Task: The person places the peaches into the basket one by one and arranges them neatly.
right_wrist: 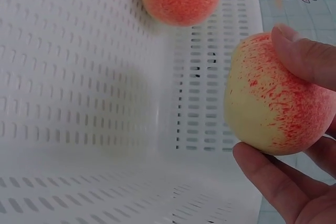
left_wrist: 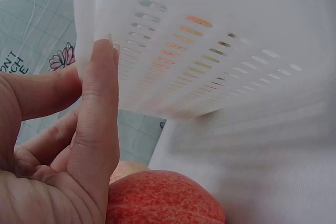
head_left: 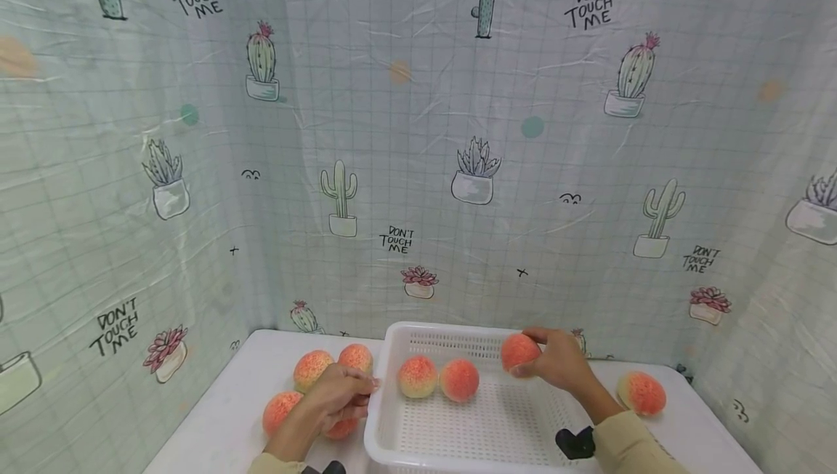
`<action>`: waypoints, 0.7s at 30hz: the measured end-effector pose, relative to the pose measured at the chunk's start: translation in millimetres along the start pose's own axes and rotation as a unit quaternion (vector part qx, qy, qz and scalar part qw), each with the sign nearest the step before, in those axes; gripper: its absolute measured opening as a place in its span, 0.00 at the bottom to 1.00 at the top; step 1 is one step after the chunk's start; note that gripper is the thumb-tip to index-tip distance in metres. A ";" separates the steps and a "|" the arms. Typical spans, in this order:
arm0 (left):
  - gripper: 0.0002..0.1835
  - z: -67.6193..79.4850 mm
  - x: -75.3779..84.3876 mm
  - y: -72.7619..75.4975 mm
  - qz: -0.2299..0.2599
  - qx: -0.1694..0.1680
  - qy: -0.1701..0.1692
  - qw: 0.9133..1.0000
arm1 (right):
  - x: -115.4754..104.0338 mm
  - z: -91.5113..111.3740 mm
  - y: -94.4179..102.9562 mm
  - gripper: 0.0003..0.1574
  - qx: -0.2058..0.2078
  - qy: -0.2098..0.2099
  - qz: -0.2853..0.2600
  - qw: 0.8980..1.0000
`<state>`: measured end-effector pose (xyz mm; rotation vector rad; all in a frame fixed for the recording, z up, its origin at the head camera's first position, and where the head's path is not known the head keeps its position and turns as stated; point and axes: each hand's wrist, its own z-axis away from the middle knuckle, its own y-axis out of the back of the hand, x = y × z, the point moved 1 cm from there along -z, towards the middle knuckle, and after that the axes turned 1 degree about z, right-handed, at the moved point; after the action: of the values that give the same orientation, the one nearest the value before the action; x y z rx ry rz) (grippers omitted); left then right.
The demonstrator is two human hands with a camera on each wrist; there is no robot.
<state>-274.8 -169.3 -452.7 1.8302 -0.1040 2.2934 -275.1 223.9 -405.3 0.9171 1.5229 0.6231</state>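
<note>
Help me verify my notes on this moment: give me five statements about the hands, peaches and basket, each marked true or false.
1. The left hand pinches the edge of the white basket. True.
2. The basket's walls are solid. False: they are slotted.
3. The right hand holds a peach. True.
4. Every peach on the table lies left of the basket. False: one lies right of it.
5. Two peaches lie inside the basket. True.
</note>
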 end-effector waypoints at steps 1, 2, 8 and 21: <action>0.09 0.2 0.4 -0.3 0.001 0.000 0.000 1.000 | 0.7 -0.2 -0.7 0.49 0.003 0.003 0.001 1.000; 0.09 0.3 0.6 -0.6 0.000 0.000 0.000 1.000 | 1.3 -0.3 -1.5 0.49 0.005 0.006 0.003 1.000; 0.08 0.0 1.3 -2.0 -0.001 0.002 0.002 1.000 | 1.4 -0.4 -7.8 0.45 0.002 -0.006 -0.003 1.000; 0.09 -1.8 -0.8 -1.2 0.005 -0.005 -0.011 1.000 | -2.2 -3.0 -24.3 0.41 0.003 -0.009 0.010 1.000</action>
<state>-276.1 -168.0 -454.0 1.8546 -0.1274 2.2758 -282.9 209.2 -423.4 0.9418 1.5010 0.6240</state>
